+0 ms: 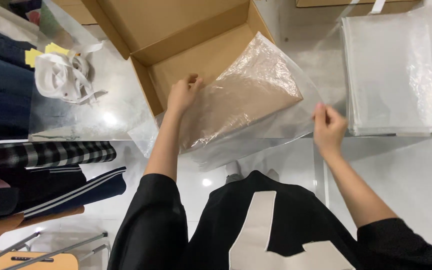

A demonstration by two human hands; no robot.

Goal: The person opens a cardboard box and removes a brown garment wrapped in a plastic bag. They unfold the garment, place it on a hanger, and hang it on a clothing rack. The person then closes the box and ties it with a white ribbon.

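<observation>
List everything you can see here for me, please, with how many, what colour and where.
Plastic bag: one, clear, held over the box by both hands.
Cardboard box: one, brown, open, top centre.
Stack of bags: one pile, clear, top right.
Ribbon bundle: one, white, upper left.
Sticky notes: a few, yellow, beside the ribbon.
Folded clothes: several, dark, checked and striped, left edge.
Table: one, glossy white.
Left hand: at the bag's left edge.
Right hand: pinching the bag's right corner.
</observation>
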